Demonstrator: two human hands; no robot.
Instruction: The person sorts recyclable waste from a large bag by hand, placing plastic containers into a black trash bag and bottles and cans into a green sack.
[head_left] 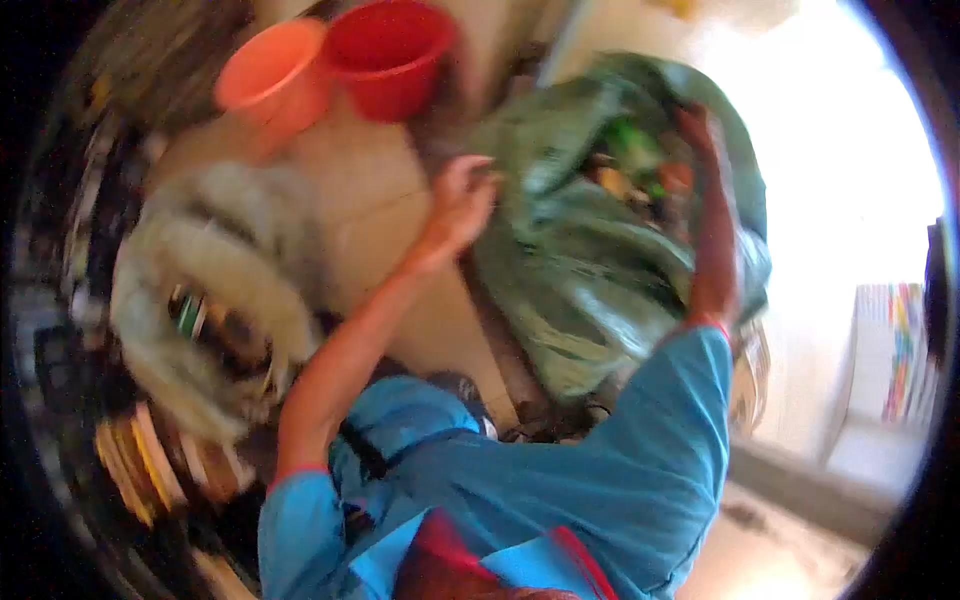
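My left hand [464, 206] is raised over the floor, beside the left side of a large green plastic sack [570, 270]. Its fingers are curled together, and a small dark thing seems to sit at their tips, too blurred to name. My right hand [697, 128] is inside the sack's wide mouth, near the far rim; motion smears its fingers. Between the sack's folds lie mixed loose items, among them a bright green piece [632, 148] and a reddish-orange one [677, 180].
An orange bucket [270, 75] and a red bucket [388, 62] stand ahead on the tiled floor [370, 190]. To the left is a whitish open sack [215, 255] with small items inside. Stacked flat pieces [140, 465] lie at lower left. Bright light washes out the right side.
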